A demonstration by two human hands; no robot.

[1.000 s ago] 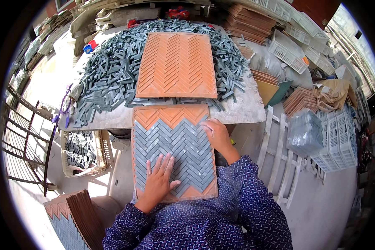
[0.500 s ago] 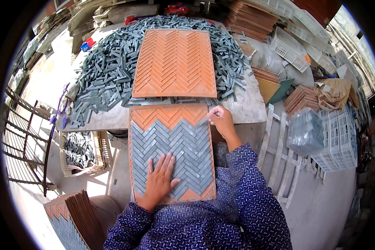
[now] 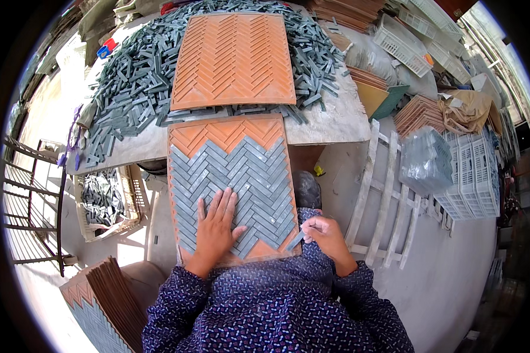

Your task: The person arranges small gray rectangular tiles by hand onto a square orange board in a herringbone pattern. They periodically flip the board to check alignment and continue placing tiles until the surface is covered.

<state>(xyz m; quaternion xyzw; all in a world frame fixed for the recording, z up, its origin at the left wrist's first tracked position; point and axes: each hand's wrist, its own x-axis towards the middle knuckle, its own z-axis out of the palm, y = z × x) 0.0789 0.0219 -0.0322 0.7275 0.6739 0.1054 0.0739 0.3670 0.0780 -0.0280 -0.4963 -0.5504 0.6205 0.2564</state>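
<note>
An orange herringbone mould tray (image 3: 179,136) leans from my lap toward the table edge. Narrow grey tile strips (image 3: 241,176) fill most of its grooves in zigzag rows; orange grooves show along the far end, and orange also shows at the near edge. My left hand (image 3: 215,229) lies flat on the strips at the lower left, fingers stretched out. Beside the tray's lower right corner, my right hand (image 3: 328,236) pinches a grey tile strip (image 3: 297,240) between thumb and fingers. Beyond, a second orange mould tray (image 3: 232,59) with bare grooves rests on the tile heap.
Loose grey tile strips (image 3: 135,76) cover much of the table (image 3: 330,126). A crate of strips (image 3: 136,203) stands below at left, near a metal rack (image 3: 62,217). Stacked trays (image 3: 121,300) are at lower left. On the right are a slatted wooden frame (image 3: 362,188) and white crates (image 3: 471,170).
My right hand has moved from the tray's far right corner down to its near right corner, where a tile strip now shows in its fingers. My left hand stays flat on the tiles.
</note>
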